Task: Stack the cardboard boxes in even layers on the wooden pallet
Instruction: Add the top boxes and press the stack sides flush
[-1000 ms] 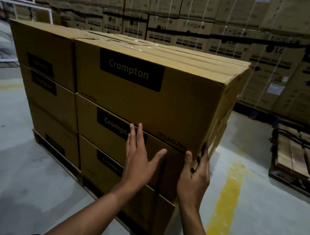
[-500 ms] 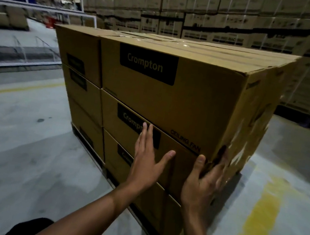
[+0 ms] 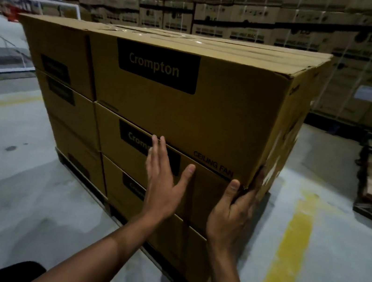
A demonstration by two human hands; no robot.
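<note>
Squaring top box (image 3: 187,96): left hand (image 3: 162,186) flat on middle box (image 3: 199,187); right hand (image 3: 233,212) gripping corner; push evenly inward.

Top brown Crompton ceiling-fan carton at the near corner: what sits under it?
Under the top brown Crompton carton lie two more brown cartons, middle and bottom. The dark pallet edge barely shows; its deck is covered.

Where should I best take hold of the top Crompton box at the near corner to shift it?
Probably at its lower near corner, from the right, where the right hand wraps it; the top box overhangs there. The left hand steadies the front, flat.
</note>
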